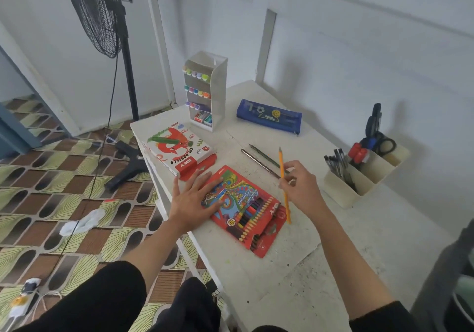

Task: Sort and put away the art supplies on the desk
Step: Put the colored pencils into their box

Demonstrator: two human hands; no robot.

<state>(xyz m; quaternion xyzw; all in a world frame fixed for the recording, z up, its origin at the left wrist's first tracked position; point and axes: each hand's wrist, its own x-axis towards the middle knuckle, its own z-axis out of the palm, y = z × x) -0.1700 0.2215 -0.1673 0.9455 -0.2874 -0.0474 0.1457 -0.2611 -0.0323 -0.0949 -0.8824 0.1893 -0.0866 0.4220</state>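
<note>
Near the front edge of the white desk (333, 254) — the left hand (192, 198) lies flat, fingers straight, on the left part of the red coloured-pencil box (251, 211). The right hand (301, 185) pinches a yellow pencil (281, 162), tilted just right of the box, tip pointing far. Two dark pencils (259, 162) lie just beyond. Farther off — oil pastels box (179, 149) at left, marker rack (205, 90), blue pencil case (269, 116); a beige organiser (341, 190) stands at right.
</note>
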